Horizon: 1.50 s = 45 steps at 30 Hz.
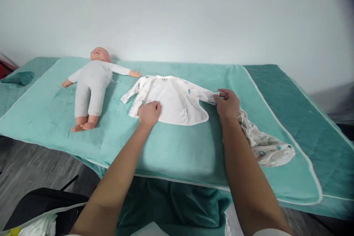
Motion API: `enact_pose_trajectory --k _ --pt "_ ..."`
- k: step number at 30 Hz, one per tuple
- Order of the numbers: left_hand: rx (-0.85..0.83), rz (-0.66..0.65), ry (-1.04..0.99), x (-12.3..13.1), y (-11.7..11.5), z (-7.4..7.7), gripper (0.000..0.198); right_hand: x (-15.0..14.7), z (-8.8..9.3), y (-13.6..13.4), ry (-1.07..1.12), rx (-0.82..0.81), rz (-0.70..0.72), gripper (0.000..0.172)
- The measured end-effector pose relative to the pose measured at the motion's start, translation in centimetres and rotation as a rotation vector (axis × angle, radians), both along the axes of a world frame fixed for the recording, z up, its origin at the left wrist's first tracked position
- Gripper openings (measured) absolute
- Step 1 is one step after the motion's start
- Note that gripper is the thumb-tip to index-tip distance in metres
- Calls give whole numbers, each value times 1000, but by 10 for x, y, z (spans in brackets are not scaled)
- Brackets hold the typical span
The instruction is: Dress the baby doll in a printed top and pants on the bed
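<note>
The shirt (177, 105) is laid open and flat on the mat (182, 151) beside the doll (92, 77), one sleeve (203, 92) straightened; the patterned cloth (272, 151) lies bunched, unspread. The right hand (229, 107), palm down, pinches that sleeve's end between thumb and fingers. The left hand (149, 113) rests curled at the shirt's lower edge; whether it grips fabric cannot be told.

A white-bodied doll (94, 77) lying face up to your left, a crumpled printed cloth (272, 149) to your right, a pale green cover (182, 151) before you, a white wall (177, 18) beyond, grey floor (30, 162) below your left.
</note>
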<state>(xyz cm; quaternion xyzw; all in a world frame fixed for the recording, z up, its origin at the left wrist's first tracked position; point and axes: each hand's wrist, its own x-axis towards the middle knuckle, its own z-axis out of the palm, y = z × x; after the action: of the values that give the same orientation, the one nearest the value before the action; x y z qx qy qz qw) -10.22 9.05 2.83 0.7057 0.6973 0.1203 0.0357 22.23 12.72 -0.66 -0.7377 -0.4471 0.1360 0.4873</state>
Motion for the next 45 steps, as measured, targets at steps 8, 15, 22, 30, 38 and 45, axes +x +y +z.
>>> enact_pose_trajectory --k 8,15,22,30,38,45 --pt "6 -1 2 0 1 -2 47 4 -12 8 -128 140 -47 56" --pt "-4 1 -6 -1 1 -2 48 -3 -10 10 -115 0 -12 42" --pt "19 5 5 0 2 -3 48 -7 1 29 -60 80 47 46" --pt "13 17 27 0 1 -2 47 1 2 45 -158 95 -27 46" --pt "1 22 12 0 1 -3 48 -8 4 33 -286 107 -93 46" --pt "-14 16 -59 1 0 -2 46 -70 29 -7 -397 288 200 37"
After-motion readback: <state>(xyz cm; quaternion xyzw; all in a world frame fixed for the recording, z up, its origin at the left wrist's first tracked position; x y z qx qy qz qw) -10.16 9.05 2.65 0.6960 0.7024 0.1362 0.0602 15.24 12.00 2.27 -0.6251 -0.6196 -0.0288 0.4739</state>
